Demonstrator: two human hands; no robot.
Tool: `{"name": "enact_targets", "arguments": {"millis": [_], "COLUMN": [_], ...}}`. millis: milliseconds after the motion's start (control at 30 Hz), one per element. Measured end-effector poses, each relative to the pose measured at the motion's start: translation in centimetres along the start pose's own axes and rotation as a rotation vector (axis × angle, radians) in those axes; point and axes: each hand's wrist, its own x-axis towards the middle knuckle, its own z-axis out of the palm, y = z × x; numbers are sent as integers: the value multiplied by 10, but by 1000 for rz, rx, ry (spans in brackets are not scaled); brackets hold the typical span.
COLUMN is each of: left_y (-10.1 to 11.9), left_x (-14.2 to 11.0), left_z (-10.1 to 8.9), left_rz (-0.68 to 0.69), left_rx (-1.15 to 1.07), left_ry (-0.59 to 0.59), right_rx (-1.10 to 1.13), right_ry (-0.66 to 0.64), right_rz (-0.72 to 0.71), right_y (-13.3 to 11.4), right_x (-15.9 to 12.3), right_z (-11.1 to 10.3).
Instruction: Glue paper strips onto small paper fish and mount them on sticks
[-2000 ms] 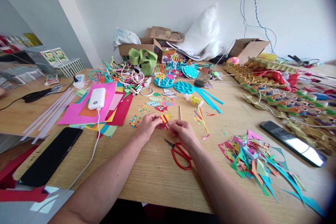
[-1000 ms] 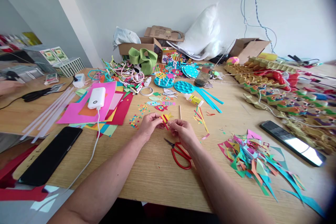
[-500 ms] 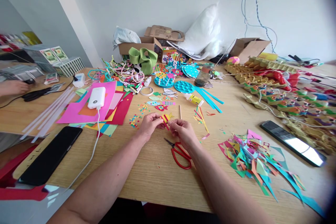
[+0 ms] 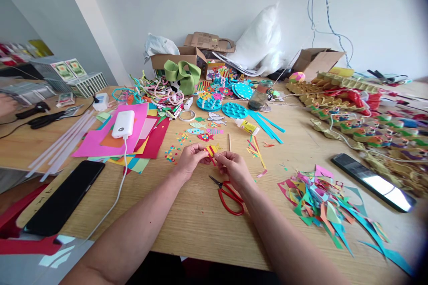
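Co-worker's hand point(image 4: 6, 103) drawn back left; forearms point(image 4: 147, 211) converge, left hand point(image 4: 191, 160) pinching paper fish point(image 4: 210, 150), right hand point(image 4: 233, 168) grip unclear.

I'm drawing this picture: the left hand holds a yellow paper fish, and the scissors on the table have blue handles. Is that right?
Not quite: the head view shows the scissors on the table have red handles, not blue. The left hand does hold a yellow paper fish.

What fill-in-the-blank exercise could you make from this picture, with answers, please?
1. The red-striped paper fish in the left hand is coloured mainly ____.
2. The scissors near the right hand have handles coloured ____.
3. The yellow-labelled bottle lies on its ____.

Missing words: yellow; red; side.
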Motion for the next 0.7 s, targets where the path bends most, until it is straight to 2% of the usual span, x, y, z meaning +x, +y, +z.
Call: {"name": "enact_targets", "arguments": {"millis": [700], "left_y": [1], "left_x": [-1], "left_z": [1], "left_rz": [10], "left_rx": [25], "left_ry": [-37], "right_rx": [-131], "right_ry": [47], "right_rz": [-12], "right_y": [1], "right_x": [0], "right_z": [-1]}}
